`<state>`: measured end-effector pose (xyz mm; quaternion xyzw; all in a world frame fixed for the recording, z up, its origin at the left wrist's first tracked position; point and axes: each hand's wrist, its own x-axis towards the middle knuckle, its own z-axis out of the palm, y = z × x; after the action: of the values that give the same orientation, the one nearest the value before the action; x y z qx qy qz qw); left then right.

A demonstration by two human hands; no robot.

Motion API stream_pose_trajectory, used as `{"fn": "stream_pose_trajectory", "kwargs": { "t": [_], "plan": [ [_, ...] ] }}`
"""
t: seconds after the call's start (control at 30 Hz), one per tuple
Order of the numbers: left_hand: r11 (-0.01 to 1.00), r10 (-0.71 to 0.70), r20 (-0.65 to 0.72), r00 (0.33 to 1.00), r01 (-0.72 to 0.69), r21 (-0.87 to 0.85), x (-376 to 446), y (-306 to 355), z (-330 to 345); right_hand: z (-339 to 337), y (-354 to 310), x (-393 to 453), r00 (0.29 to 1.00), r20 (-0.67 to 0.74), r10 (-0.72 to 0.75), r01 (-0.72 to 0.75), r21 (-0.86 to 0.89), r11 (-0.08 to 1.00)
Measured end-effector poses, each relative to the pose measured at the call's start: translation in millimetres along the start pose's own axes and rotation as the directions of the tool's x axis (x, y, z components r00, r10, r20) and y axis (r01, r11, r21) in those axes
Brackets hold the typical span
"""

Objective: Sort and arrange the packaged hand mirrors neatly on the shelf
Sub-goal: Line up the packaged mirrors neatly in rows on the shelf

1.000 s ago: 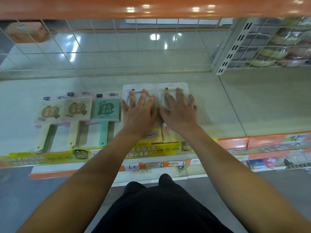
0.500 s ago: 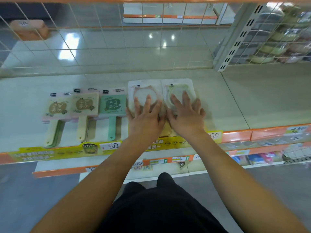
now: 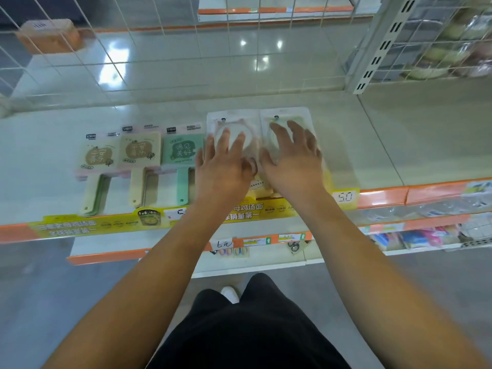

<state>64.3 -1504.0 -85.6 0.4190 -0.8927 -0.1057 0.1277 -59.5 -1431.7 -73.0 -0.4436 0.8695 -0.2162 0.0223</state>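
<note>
Hands lie nearest, flat on the shelf: the left hand rests with spread fingers on the pink round mirror pack, the right hand likewise on the green round mirror pack, the two packs side by side and touching. Slippery clear wrapping could let either pack skid under a push, crooking the pair or nudging the mint handled mirror just left. Beyond that sit two beige handled mirrors, apparently stacked over others. Behind everything, the wire grid holds nothing I can make out.
</note>
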Motion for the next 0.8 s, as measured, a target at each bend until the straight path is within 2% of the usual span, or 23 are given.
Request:
{"fn": "stream_pose_trajectory", "kwargs": {
  "t": [0.17,0.27,0.5,0.8],
  "plan": [
    [0.998,-0.069,-0.102,0.992,0.068,-0.013,-11.2,-14.4,-8.0,4.8,-19.2,-11.5,0.984,-0.012,-0.177,0.175,0.208,0.962],
    [0.994,-0.112,-0.101,0.989,0.112,-0.001,-19.8,-25.9,-17.4,9.0,-31.2,-12.2,0.965,-0.011,-0.262,0.256,0.261,0.931],
    [0.976,-0.217,-0.132,0.967,0.218,-0.006,-42.0,-59.1,-33.1,19.4,-68.8,-14.8,0.929,0.078,-0.361,0.325,0.292,0.9],
    [0.987,-0.157,-0.204,0.966,0.147,-0.061,-42.7,-120.2,-52.8,44.4,-123.1,-20.3,0.915,0.051,-0.4,0.376,0.252,0.892]
  ]
}}
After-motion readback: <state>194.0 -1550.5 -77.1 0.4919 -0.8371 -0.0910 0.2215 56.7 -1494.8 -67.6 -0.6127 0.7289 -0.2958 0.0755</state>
